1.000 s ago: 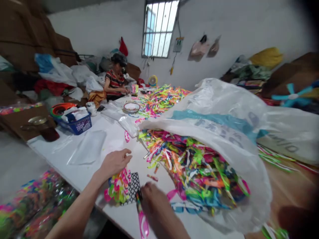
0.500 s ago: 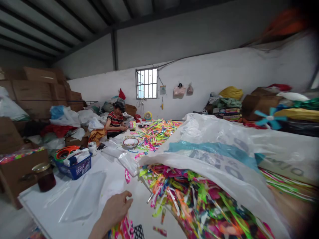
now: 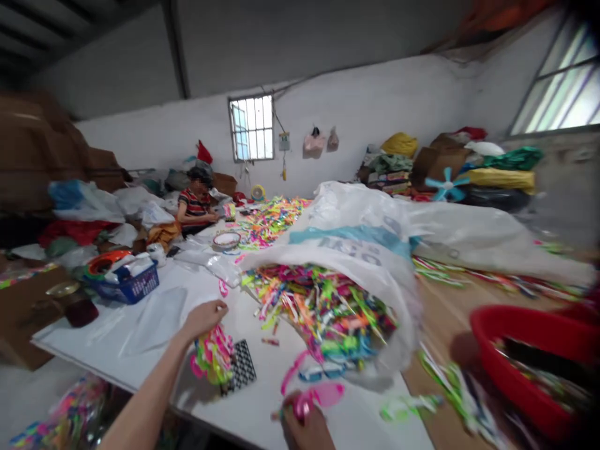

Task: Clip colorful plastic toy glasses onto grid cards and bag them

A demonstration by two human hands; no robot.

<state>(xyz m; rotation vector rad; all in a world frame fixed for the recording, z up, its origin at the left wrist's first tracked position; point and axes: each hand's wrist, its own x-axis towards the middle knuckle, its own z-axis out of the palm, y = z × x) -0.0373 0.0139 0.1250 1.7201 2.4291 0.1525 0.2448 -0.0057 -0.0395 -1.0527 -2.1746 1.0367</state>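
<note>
My left hand (image 3: 204,318) rests curled on top of a bunch of bright plastic toy pieces (image 3: 213,355) lying on a black perforated card (image 3: 240,374) on the white table (image 3: 154,350). At the bottom edge, my right hand (image 3: 305,430) pinches a pink plastic toy piece (image 3: 315,397). Just beyond both hands, a big white sack (image 3: 370,244) lies on its side with its mouth open. A heap of neon plastic pieces (image 3: 323,309) spills out of it.
A red basin (image 3: 525,337) stands at the right on the wooden tabletop. A blue basket (image 3: 125,282) and a dark jar (image 3: 77,307) stand at the left. A seated person (image 3: 193,206) works at the far end beside another pile of coloured pieces (image 3: 269,220). Clear plastic bags (image 3: 154,315) lie flat.
The view swung up to the ceiling, then down and right, revealing the red basin. My left hand stayed on the bunch. My right hand left view and is back holding a pink piece.
</note>
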